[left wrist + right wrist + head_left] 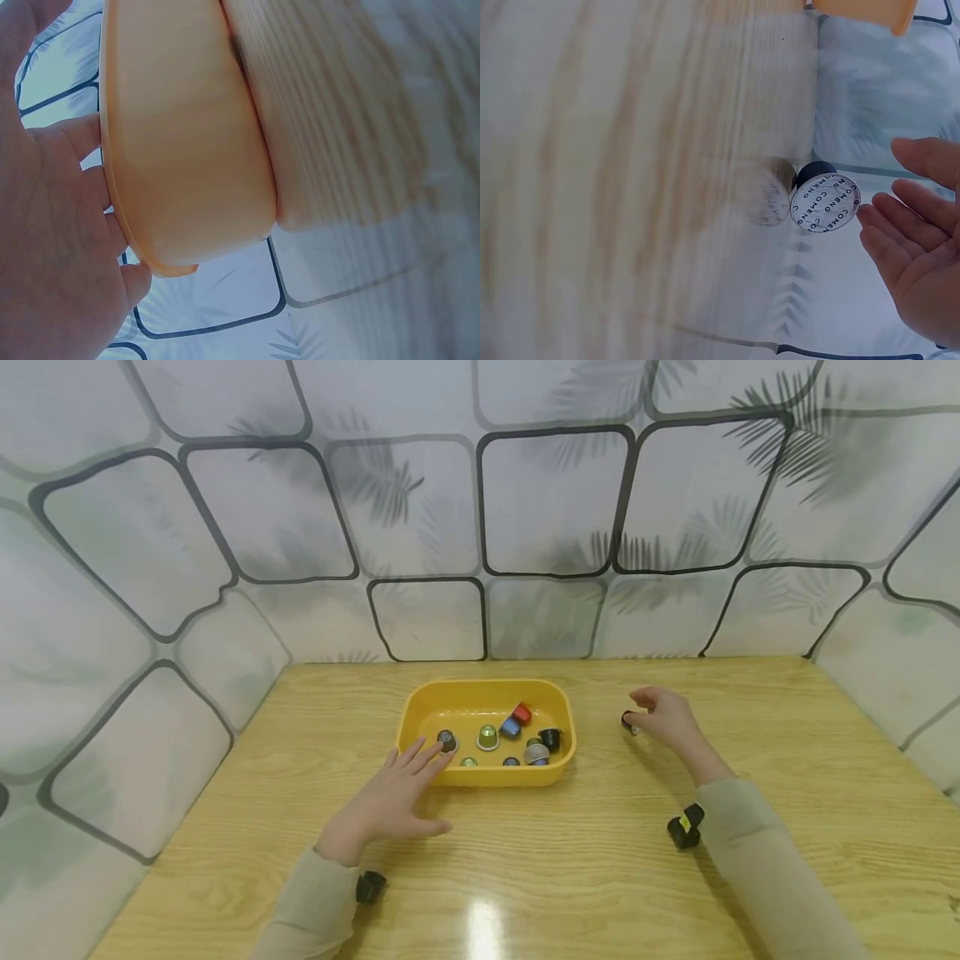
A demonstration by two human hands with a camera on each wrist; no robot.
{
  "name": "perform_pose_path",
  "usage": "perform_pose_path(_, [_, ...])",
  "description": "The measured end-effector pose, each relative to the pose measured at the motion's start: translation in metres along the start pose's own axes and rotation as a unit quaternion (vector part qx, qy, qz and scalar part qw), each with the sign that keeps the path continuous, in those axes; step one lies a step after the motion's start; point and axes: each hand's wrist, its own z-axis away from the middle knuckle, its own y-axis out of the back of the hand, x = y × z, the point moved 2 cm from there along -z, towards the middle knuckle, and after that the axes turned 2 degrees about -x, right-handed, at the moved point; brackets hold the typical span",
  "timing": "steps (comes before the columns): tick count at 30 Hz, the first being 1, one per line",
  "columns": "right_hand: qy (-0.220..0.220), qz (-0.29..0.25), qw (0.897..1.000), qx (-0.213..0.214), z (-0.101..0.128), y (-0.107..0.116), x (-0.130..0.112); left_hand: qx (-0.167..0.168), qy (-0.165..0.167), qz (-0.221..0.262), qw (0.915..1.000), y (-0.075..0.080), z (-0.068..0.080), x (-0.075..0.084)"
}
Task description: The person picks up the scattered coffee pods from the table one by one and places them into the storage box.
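Wooden surface (570, 860): left hand (386, 802) spread flat against yellow tray (420, 706); right hand (667, 718), fingers relaxed, beside black coffee capsule (821, 199). Best pinch its rim squarely.

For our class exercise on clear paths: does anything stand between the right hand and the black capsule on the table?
Nothing visible does. The black, foil-lidded coffee capsule lies on the wooden table just off the right hand's fingertips.

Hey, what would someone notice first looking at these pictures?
A yellow tray of coloured coffee capsules sits mid-table. The left hand lies flat at its near-left rim, fingers over the edge. Right of the tray, the right hand is beside a black capsule lying on the wooden table.
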Motion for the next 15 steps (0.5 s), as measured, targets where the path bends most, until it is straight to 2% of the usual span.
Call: perform_pose_path(15, [-0.008, 0.019, 1.000, -0.015, -0.0042, -0.0017, 0.0080, 0.002, 0.001, 0.006, 1.0000, 0.0003, 0.0007, 0.0003])
